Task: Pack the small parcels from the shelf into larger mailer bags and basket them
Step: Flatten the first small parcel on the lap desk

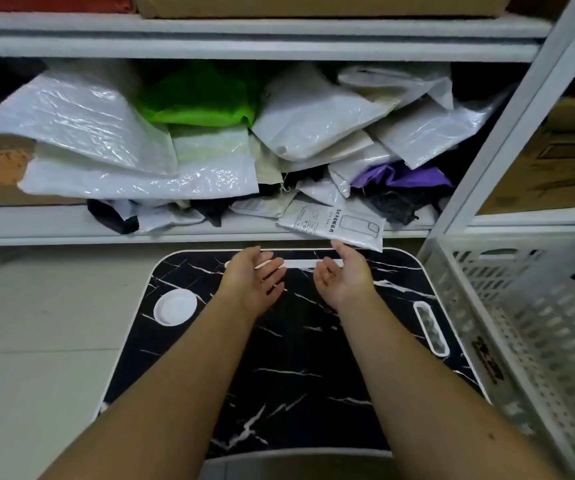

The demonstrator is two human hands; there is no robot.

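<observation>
A small white parcel with a printed phone outline hangs over the front edge of the shelf. My right hand is just below it, fingers raised, with the fingertips at the parcel's lower edge. My left hand hovers open, palm turned inward, over the black marble-pattern lap table. Neither hand grips anything. Large white mailer bags lie piled on the shelf's left half. The white lattice basket stands at the right.
More parcels fill the shelf: a green bag, a purple one, grey-white ones and black items. The lap table has a round white cup recess and a slot at its right. Cardboard boxes stand on the right-hand shelves.
</observation>
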